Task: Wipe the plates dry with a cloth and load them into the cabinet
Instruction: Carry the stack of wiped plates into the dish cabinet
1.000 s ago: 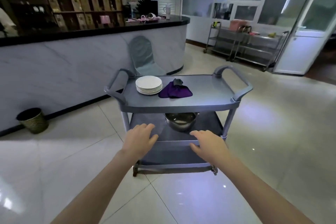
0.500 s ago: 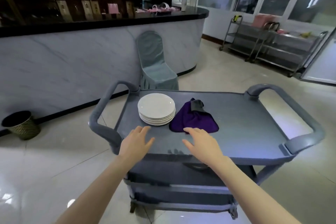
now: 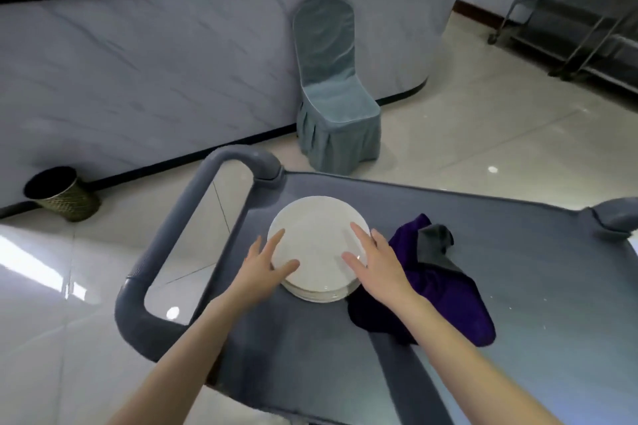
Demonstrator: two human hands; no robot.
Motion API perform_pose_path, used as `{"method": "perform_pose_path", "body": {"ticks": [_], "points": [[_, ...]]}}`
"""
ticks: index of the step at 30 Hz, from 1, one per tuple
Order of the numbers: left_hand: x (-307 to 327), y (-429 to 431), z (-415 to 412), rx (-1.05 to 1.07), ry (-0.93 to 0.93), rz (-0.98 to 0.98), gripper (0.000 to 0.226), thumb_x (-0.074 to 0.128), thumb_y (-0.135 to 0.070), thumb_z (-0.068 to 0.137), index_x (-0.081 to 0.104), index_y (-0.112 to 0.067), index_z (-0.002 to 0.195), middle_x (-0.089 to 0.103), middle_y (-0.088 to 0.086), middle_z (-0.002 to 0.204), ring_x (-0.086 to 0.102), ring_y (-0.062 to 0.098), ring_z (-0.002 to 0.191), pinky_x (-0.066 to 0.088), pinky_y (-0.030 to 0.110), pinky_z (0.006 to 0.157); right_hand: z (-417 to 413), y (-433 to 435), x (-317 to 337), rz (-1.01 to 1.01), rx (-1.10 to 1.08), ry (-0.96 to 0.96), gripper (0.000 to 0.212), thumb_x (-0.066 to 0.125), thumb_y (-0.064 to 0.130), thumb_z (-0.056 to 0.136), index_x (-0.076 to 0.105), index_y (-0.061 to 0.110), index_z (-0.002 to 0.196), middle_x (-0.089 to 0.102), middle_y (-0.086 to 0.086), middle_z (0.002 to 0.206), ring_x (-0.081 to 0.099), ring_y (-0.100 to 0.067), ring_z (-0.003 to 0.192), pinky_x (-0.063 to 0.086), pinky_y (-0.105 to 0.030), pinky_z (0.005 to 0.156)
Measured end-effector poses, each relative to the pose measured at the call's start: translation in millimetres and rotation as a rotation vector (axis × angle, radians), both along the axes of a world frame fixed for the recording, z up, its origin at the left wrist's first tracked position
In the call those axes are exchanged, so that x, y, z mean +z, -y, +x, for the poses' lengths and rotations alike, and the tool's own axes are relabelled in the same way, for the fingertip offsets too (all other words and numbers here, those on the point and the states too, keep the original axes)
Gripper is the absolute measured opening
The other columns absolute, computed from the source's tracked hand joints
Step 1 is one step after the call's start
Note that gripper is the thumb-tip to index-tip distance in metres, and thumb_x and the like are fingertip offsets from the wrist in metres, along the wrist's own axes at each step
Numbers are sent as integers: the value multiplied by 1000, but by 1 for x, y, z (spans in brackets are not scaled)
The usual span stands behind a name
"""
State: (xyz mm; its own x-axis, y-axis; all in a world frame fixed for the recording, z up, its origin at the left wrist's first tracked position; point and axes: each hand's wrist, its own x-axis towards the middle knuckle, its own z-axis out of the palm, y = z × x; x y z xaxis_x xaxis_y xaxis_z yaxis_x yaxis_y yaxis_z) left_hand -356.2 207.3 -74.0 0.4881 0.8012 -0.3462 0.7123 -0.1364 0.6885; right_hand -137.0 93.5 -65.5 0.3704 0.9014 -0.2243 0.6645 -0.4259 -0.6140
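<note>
Both hands (image 3: 262, 262) (image 3: 376, 262) flank stacked plates (image 3: 316, 238) (fingers straight).

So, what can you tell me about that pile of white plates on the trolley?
The plates form a neat stack of several round, plain white dishes, glossy like glazed ceramic. They lie flat near the handle end of the grey cart, on its top shelf. The left hand rests on the stack's left edge and the right hand on its right edge, fingers straight. A crumpled purple cloth lies close against the right side.
</note>
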Motion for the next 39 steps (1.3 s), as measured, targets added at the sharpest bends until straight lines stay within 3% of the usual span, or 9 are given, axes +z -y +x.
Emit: {"method": "perform_pose_path", "body": {"ticks": [6,10,14,19,26,29,32,35,39], "points": [[-17,-37,14,-16,73,-123,73,66,-40,91,22,-61,145,38,-2,139,41,20,125,37,35,106,36,-37,-35,-95,48,-79,68,48,54,96,6,56,150,44,3,145,48,-20,126,40,-31,90],[-17,-47,15,-6,112,-168,74,71,-39,87,25,-73,135,40,-13,124,43,5,116,40,24,91,44,-45,-39,-122,40,-252,70,55,51,93,5,78,135,36,7,127,51,-12,104,39,-23,80],[-15,-46,14,8,132,-182,76,75,-41,82,29,-71,134,40,-15,122,43,0,117,41,18,88,44,-47,-40,-66,3,-371,76,64,42,92,11,87,122,36,12,120,50,-1,103,40,-18,82],[-9,-42,17,83,175,-181,74,75,-46,70,39,-69,131,46,-12,122,49,4,115,47,28,94,38,-42,-36,10,-73,-464,76,73,28,88,26,77,124,39,12,121,43,11,107,38,-5,81],[5,-36,9,3,220,-216,74,77,-46,67,45,-66,130,51,-7,123,53,9,116,48,34,98,20,-15,-13,94,-186,-540,73,77,18,84,40,63,128,43,-4,125,42,-5,120,36,-16,102],[13,-37,6,-111,232,-222,74,74,-50,68,41,-67,132,50,-5,122,52,10,115,48,30,96,7,3,5,164,-273,-517,71,79,19,82,45,64,125,43,0,118,43,6,113,35,-8,94],[20,-38,5,-253,230,-214,77,69,-60,64,36,-69,133,49,-1,120,51,13,115,47,34,99,-14,27,25,199,-369,-505,67,80,19,82,48,60,125,43,0,117,49,-3,111,40,-9,90],[28,-29,5,-421,222,-174,76,68,-61,65,32,-73,131,47,-1,115,50,6,107,45,18,87,-49,65,42,256,-501,-441,64,79,17,83,49,56,124,42,2,115,49,-1,107,39,-5,88],[43,6,12,-614,256,-124,67,74,-55,78,33,-76,127,45,-12,114,49,6,106,42,16,75,-101,127,66,353,-706,-409,59,74,12,86,51,51,124,44,2,125,48,-4,115,43,-15,94]]}}
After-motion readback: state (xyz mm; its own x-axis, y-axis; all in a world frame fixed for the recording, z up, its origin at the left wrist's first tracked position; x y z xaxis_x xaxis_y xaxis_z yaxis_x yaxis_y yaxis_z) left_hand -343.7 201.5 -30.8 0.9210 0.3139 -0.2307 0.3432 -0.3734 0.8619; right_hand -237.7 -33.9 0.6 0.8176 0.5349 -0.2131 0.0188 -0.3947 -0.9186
